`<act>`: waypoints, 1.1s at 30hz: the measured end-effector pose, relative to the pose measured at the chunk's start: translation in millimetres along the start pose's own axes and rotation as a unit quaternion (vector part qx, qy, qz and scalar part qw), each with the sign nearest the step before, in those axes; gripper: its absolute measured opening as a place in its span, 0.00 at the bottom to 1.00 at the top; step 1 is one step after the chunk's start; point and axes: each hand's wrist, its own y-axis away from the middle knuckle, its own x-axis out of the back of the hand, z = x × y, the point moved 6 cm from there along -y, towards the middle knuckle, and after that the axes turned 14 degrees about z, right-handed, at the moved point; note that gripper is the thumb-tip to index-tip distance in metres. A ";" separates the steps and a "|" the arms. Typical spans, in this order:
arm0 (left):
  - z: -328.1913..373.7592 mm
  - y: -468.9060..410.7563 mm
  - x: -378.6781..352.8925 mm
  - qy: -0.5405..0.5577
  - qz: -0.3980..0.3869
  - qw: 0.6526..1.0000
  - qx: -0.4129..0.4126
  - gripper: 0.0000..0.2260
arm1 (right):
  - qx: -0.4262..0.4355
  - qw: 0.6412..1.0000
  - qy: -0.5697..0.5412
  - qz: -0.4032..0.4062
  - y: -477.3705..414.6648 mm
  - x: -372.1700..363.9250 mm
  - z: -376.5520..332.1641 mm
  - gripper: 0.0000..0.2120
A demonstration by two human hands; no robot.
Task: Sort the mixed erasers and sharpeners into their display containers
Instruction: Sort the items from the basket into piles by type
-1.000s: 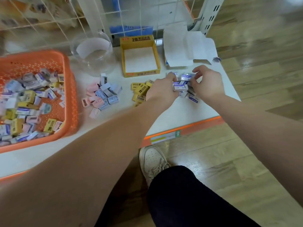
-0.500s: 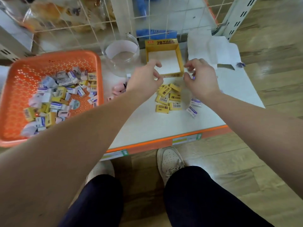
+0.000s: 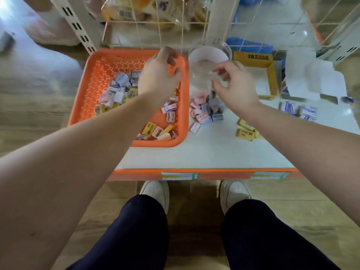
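Note:
An orange basket (image 3: pixel 97 78) on the left of the white shelf holds several mixed erasers and sharpeners (image 3: pixel 118 88). My left hand (image 3: pixel 158 75) hovers over the basket's far right corner, fingers loosely curved and empty. A clear round jar (image 3: pixel 204 65) stands just right of the basket. My right hand (image 3: pixel 234 84) is at the jar's right side with its fingers spread and relaxed; motion blur hides whether it touches the jar. Sorted piles lie on the shelf: pink and blue sharpeners (image 3: pixel 204 112), yellow erasers (image 3: pixel 245 131) and blue-white erasers (image 3: pixel 304 112).
An empty yellow display box (image 3: pixel 271 78) stands right of the jar, and a white opened carton (image 3: pixel 313 80) beyond it. Wire mesh (image 3: pixel 175 22) and shelf uprights close off the back. The shelf's orange front edge (image 3: pixel 214 175) lies above my shoes.
Both hands moved left from the yellow box and the eraser piles. My left hand is now over the basket and my right hand is at the jar. The camera swung left.

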 end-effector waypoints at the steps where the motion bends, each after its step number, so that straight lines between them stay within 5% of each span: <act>1: -12.6 -0.4 7.0 -0.008 -0.004 1.000 0.013 0.13 | 0.001 1.000 -0.008 0.004 -2.8 -6.9 -11.1 0.12; 9: -92.2 4.8 47.2 -0.161 -0.073 0.984 0.023 0.19 | 0.083 0.995 -0.033 -0.044 -7.2 -57.1 -74.9 0.11; 14: -120.7 0.0 68.5 -0.102 -0.009 0.985 0.137 0.22 | 0.122 0.988 0.025 -0.092 -10.6 -84.6 -96.0 0.14; 27: -134.0 0.8 47.7 -0.055 -0.078 0.982 0.163 0.30 | 0.094 0.974 0.072 -0.193 -4.4 -140.4 -103.1 0.25; 33: -135.3 1.1 35.8 -0.082 -0.148 0.971 0.172 0.32 | 0.076 0.942 0.161 -0.285 -5.1 -161.9 -91.4 0.39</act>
